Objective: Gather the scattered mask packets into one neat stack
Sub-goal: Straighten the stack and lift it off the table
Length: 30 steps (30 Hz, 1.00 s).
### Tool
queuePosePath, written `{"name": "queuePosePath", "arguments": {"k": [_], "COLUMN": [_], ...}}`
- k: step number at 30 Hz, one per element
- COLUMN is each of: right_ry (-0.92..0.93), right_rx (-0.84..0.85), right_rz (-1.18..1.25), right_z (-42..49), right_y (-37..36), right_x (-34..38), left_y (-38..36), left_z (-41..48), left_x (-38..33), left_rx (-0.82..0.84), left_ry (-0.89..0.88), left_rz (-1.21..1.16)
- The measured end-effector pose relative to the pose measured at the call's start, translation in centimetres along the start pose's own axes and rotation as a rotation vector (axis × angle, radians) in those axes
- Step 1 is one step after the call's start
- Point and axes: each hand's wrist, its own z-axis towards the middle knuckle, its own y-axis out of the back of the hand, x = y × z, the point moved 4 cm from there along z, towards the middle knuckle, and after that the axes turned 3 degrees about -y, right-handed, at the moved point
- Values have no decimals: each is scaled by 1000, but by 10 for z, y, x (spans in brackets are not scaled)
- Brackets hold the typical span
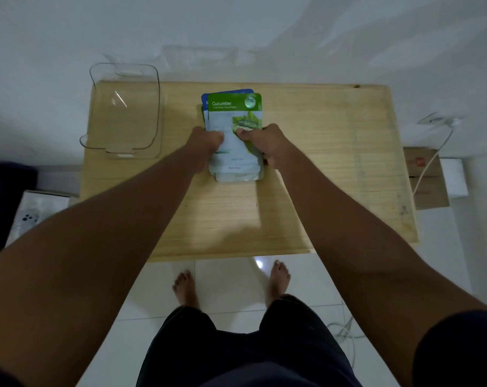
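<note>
A stack of mask packets [234, 118] lies on the middle of the wooden table [334, 163]. The top packet is green and white, labelled Cucumber. A blue packet [204, 100] pokes out beneath it at the upper left, slightly askew. My left hand [206, 142] grips the stack's left edge with the thumb on top. On the right edge my right hand [267, 143] holds the stack, thumb pressing the top packet. The lower packets are mostly hidden.
A clear plastic bin [125, 110] stands at the table's back left corner. A cardboard box [426, 177] and a white cable [432, 157] lie on the floor to the right. White boxes [38, 210] sit left of the table. My bare feet stand in front of it.
</note>
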Motion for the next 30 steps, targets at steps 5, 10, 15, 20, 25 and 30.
{"name": "queuePosePath", "arguments": {"k": [5, 10, 15, 20, 25, 30], "right_ry": [97, 159, 91, 212, 394, 548], "right_rx": [33, 48, 163, 199, 215, 204], "right_rz": [1, 184, 326, 193, 77, 53], "right_z": [-6, -8, -13, -17, -25, -30], "right_y": [-3, -4, -2, -7, -36, -98], "right_x": [0, 0, -3, 29, 78, 128], "left_y": [-6, -8, -2, 16, 71, 153], "left_z": [-10, -13, -8, -18, -22, -13], "left_x": [-3, -14, -25, -40, -71, -97], "left_rx": [28, -21, 17, -14, -49, -120], "left_ry": [-38, -68, -90, -174, -307, -422], "left_rz": [-114, -129, -101, -144, -165, -60]}}
